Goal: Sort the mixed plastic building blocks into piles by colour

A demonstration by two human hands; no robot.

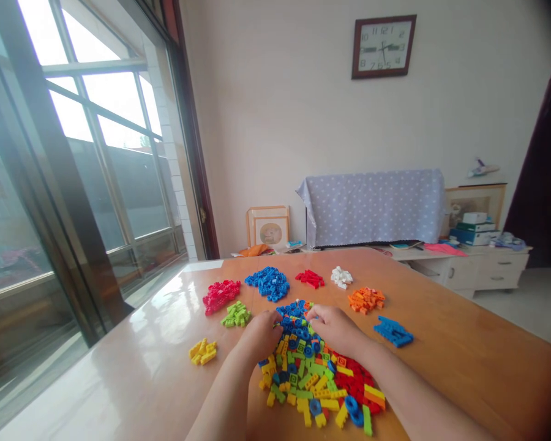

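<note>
Multicoloured plastic blocks (310,367) lie heaped on the brown table (441,367) in the head view, between both forearms. The left hand (262,334) and right hand (333,324) touch the heap's far end, fingers curled; whether either grips a piece, I cannot tell. Smaller single-colour piles, including blue (269,283) and white (341,277), sit beyond.

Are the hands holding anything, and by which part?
Can't tell: left hand and right hand are at the mixed block pile, any grip too unclear.
</note>
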